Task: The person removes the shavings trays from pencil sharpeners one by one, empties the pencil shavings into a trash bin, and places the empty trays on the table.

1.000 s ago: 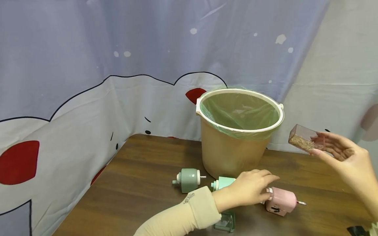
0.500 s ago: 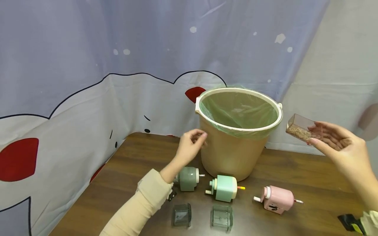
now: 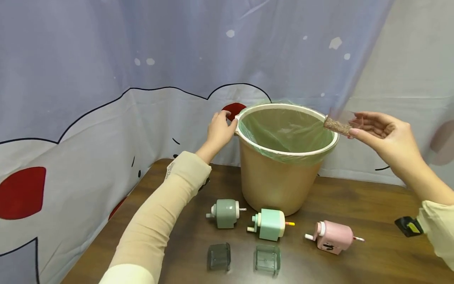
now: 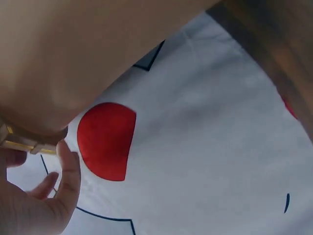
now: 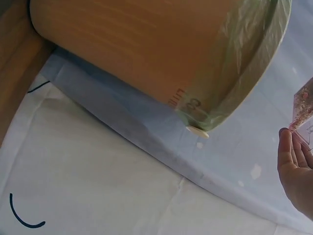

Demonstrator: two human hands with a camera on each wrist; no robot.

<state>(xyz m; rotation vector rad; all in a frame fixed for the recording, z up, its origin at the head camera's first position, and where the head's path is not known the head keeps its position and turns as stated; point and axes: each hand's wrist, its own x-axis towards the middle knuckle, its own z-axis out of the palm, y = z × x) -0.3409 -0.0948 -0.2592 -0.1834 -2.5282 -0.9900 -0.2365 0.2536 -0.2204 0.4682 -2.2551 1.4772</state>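
A tan bucket [image 3: 280, 181] with a white rim and green liner stands at the back of the brown table [image 3: 376, 252]. My left hand [image 3: 220, 131] grips the rim's left lug, thumb beneath it; the left wrist view shows this left hand [image 4: 41, 169] under the bucket wall [image 4: 98, 49]. My right hand [image 3: 372, 128] pinches a clear shavings tray [image 3: 338, 124], tilted over the bucket's right rim, brown shavings inside. In the right wrist view the shavings tray [image 5: 305, 110] sits above the fingertips [image 5: 288, 147], beside the bucket [image 5: 146, 58].
Three pencil sharpeners lie in front of the bucket: grey-green [image 3: 225, 213], mint [image 3: 270, 224], pink [image 3: 333, 236]. Two dark clear trays [image 3: 218, 256] [image 3: 267, 259] sit near the front edge. A black-and-yellow object [image 3: 408, 226] lies at the right. A printed cloth hangs behind.
My left hand left the pink sharpener, swung left and rose to the bucket's rim. My right hand lifted the shavings tray up and left to the bucket's right rim.
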